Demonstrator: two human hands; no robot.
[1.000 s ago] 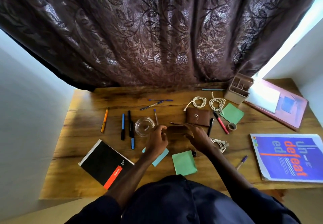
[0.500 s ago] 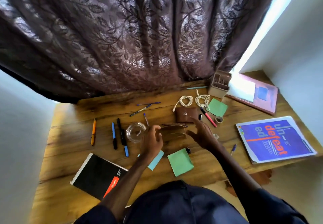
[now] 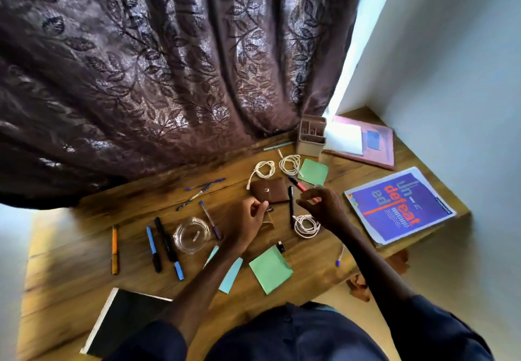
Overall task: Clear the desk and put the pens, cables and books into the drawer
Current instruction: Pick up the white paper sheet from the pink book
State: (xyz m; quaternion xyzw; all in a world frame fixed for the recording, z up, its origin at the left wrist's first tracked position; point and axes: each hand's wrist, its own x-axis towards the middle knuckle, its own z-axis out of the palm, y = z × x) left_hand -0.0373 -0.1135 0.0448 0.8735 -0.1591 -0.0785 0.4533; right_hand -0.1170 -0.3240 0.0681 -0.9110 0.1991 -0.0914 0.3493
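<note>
The blue book (image 3: 394, 205) and black notebook (image 3: 127, 321) lie at the edges of the counter (image 3: 70, 262), right and lower left; a brushing sleeve (image 3: 439, 332) could tip either off. No drawer shows. The organiser (image 3: 311, 135), upper right, looks empty; the glass dish (image 3: 191, 233) holds one small pale piece. Cables (image 3: 299, 228) and pens (image 3: 153, 248) lie loose mid-frame. Left hand (image 3: 248, 222) and right hand (image 3: 324, 205) curl their fingers (image 3: 259, 206) above them; grasping what, I cannot tell.

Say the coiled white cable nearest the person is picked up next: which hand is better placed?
Right, probably. The right hand hovers directly beside that coiled white cable, wrist almost over it. The left hand sits farther away, beyond the thin black pen lying between them.
</note>
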